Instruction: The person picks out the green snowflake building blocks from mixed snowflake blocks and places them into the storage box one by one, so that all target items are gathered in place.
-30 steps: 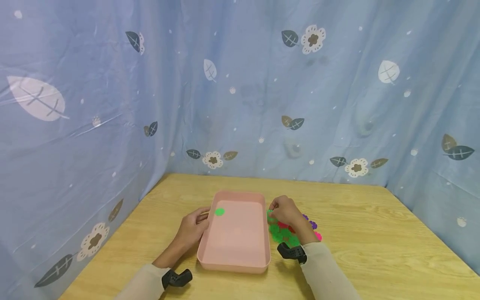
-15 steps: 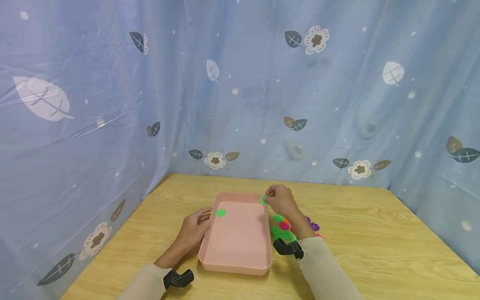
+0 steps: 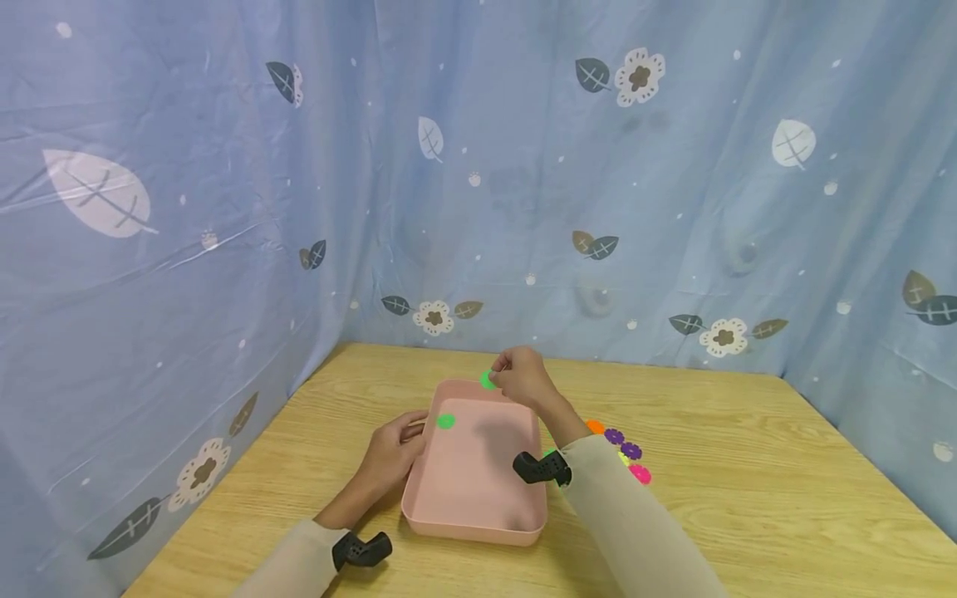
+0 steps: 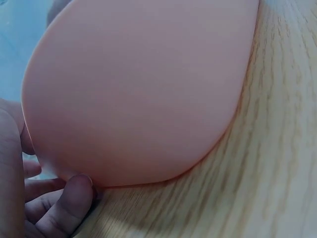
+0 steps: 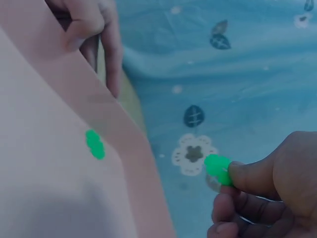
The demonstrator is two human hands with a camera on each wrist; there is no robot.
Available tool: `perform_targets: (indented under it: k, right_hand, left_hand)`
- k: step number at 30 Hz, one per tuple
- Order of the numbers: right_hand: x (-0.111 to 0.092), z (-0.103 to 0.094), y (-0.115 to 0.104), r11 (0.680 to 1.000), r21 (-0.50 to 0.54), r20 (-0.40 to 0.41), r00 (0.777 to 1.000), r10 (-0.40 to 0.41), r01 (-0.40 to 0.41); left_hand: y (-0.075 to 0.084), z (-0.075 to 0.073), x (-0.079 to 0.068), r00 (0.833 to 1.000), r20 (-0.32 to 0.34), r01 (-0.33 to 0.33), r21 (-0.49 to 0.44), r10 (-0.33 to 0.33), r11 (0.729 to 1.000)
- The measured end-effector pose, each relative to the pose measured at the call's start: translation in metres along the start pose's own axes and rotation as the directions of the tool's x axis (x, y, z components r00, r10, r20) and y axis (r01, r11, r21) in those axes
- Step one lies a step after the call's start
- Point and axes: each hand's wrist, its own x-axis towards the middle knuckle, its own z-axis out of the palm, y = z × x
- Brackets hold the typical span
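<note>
My right hand [image 3: 523, 378] pinches a green flower-shaped plastic disc [image 5: 218, 168] between thumb and finger, held above the far rim of a pink rectangular tray [image 3: 473, 528]. A second green disc [image 3: 445, 421] lies inside the tray, near its far left corner. At the tray's left side, my left hand [image 3: 390, 453] rests against the outer wall. In the left wrist view, its thumb [image 4: 77, 198] touches that wall low down, close to the table.
To the right of the tray, several loose discs lie on the wooden table [image 3: 733, 465], among them orange [image 3: 595, 427], purple [image 3: 631, 451] and pink [image 3: 640, 474] ones. My right forearm hides part of them. A blue patterned curtain [image 3: 508, 208] stands behind the table and along its left side.
My right hand has lifted a green disc from the pile and carried it up and left to the tray's far rim. My left hand stays at the tray's side.
</note>
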Motion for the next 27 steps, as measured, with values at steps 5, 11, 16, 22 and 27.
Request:
perform_targets:
  k: [5, 11, 16, 22, 27]
  right_hand:
    - [0.004, 0.017, 0.009, 0.998, 0.014, 0.072, 0.996, 0.061, -0.063]
    - [0.009, 0.037, 0.018, 0.988, -0.052, 0.161, 0.975, 0.152, -0.145]
    - [0.013, 0.047, 0.024, 0.982, -0.030, 0.194, 0.963, 0.187, -0.184]
    - [0.016, 0.053, 0.029, 0.985, -0.035, 0.176, 0.969, 0.173, -0.169]
    - [0.016, 0.060, 0.034, 0.978, -0.152, 0.138, 0.977, 0.162, -0.141]
  left_hand:
    - [0.000, 0.001, -0.001, 1.000, 0.005, -0.001, 0.008, 0.001, 1.000]
    - [-0.001, 0.001, 0.001, 1.000, -0.010, 0.004, 0.007, -0.004, 1.000]
    - [-0.001, 0.001, 0.002, 1.000, -0.004, -0.007, 0.000, 0.007, 1.000]
    - [0.000, 0.001, 0.002, 1.000, -0.003, -0.014, 0.005, 0.014, 1.000]
    - [-0.001, 0.001, 0.001, 1.000, 0.003, -0.007, 0.002, 0.007, 1.000]
